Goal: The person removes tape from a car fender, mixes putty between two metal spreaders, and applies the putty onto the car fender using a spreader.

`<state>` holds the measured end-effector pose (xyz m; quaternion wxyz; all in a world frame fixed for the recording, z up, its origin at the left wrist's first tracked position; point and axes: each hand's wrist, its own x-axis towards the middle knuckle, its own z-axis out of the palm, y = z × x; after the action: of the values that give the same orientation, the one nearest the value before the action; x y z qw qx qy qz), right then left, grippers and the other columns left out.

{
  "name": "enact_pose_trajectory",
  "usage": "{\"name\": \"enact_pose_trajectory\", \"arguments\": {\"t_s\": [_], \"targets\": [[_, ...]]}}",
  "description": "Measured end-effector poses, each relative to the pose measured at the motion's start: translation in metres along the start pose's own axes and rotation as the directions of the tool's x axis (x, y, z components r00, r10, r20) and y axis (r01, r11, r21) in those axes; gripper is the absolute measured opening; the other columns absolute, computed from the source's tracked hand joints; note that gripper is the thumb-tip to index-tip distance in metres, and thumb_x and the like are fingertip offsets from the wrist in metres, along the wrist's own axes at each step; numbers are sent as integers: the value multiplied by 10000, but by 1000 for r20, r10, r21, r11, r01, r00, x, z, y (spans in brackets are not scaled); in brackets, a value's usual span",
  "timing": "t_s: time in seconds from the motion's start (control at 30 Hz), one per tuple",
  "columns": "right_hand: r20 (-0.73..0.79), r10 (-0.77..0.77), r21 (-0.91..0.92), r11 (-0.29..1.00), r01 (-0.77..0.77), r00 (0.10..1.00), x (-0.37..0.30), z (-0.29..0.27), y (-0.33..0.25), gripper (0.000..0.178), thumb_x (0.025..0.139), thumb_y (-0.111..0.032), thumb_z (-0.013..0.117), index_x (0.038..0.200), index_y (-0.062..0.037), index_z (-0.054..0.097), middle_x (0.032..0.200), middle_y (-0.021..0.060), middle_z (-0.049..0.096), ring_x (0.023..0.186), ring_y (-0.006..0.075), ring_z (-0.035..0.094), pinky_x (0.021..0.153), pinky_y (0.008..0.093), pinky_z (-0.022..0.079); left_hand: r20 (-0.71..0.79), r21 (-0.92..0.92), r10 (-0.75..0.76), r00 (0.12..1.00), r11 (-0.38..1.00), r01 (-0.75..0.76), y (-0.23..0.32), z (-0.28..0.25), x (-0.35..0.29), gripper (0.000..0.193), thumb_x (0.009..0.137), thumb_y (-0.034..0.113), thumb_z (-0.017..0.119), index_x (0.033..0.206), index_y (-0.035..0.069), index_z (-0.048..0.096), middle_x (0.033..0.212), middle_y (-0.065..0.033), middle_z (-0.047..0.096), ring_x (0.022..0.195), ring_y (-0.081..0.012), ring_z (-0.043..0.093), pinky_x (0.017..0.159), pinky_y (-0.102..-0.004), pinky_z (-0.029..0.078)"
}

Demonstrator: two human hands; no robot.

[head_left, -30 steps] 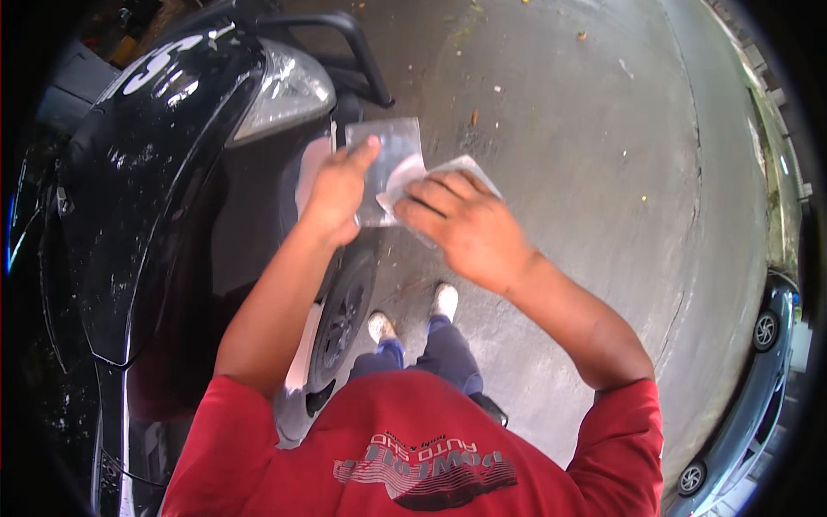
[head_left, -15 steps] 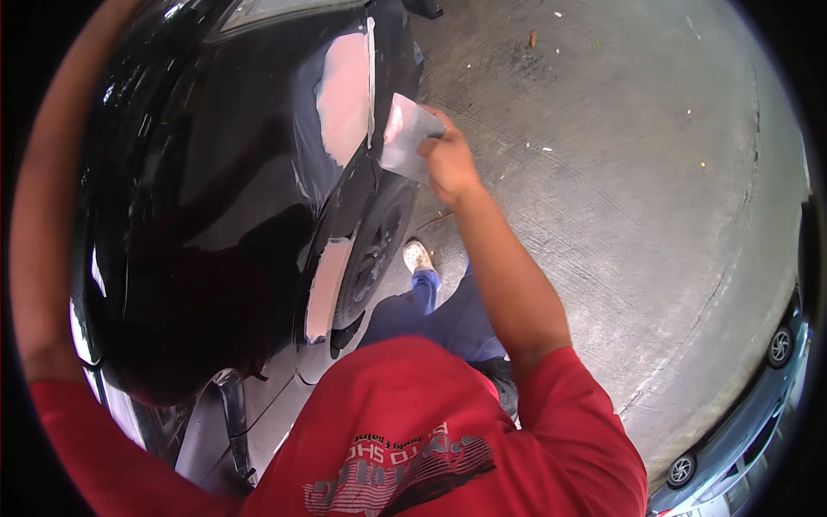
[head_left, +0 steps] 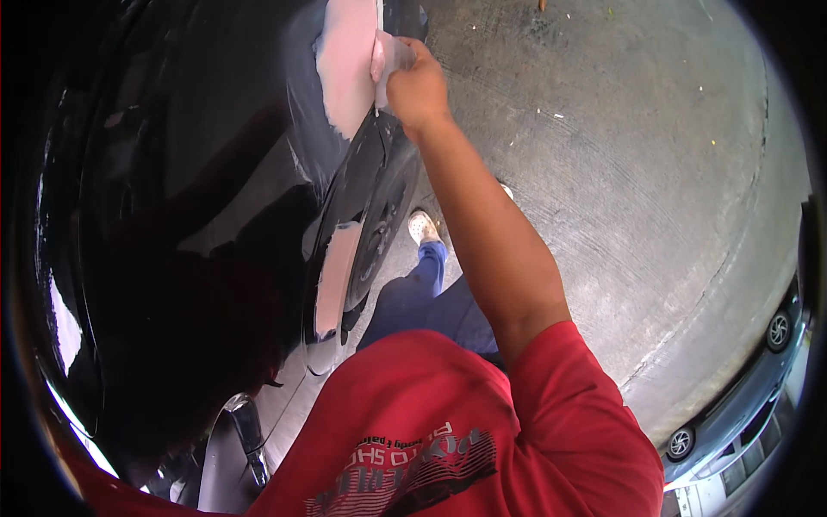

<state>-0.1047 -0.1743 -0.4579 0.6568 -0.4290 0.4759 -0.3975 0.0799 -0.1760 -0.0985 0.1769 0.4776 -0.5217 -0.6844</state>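
In my right hand (head_left: pixel 419 93) is a thin translucent plastic spreader (head_left: pixel 395 62), pinched between thumb and fingers. Pink body filler lies along its left edge. That edge meets the right border of a large pink filler patch (head_left: pixel 346 73) on the black car's (head_left: pixel 189 164) rear quarter, where a narrow pale strip runs; whether it presses there I cannot tell. Dull grey sanded paint surrounds the patch. Lower down, above the wheel, is a smaller pink filler patch (head_left: pixel 334 280). My left hand is out of view; only a dim part of that arm shows at the lower left rim.
The car's wheel (head_left: pixel 379 233) sits just right of the smaller patch. A door handle or mirror-like silver-and-black part (head_left: pixel 245 431) stands near my shirt. Grey concrete floor (head_left: pixel 620 198) spreads to the right, with a blue-grey car (head_left: pixel 741 405) parked beyond. My light shoe (head_left: pixel 423 227) stands beside the wheel.
My right hand has moved up and left, bringing the spreader from beside the car to the large patch's edge. My left arm has dropped mostly out of view, and the view has shifted.
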Motion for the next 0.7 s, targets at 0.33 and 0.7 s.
{"name": "enact_pose_trajectory", "arguments": {"t_s": [0.33, 0.7], "targets": [[-165, -25, -246, 969, -16, 986, -4, 24, -20, 443, 1100, -334, 662, 1389, 3, 656, 1299, 263, 754, 1243, 401, 722, 1036, 446, 565, 130, -155, 55, 990, 987, -35, -25, 55, 29, 693, 1135, 415, 585, 1733, 165, 341, 1724, -146, 452, 1570, -320, 467, 1261, -716, 375], [-123, -28, -325, 946, -14, 992, -4, 36, -26, 601, 940, 14, 597, 1540, -15, 578, 1389, 248, 720, 1252, 363, 719, 1028, 422, 574, 159, -211, 116, 980, 974, -81, -36, 68, 28, 688, 1139, 413, 576, 1730, 147, 344, 1718, -140, 460, 1563, -313, 476, 1265, -701, 383]]}}
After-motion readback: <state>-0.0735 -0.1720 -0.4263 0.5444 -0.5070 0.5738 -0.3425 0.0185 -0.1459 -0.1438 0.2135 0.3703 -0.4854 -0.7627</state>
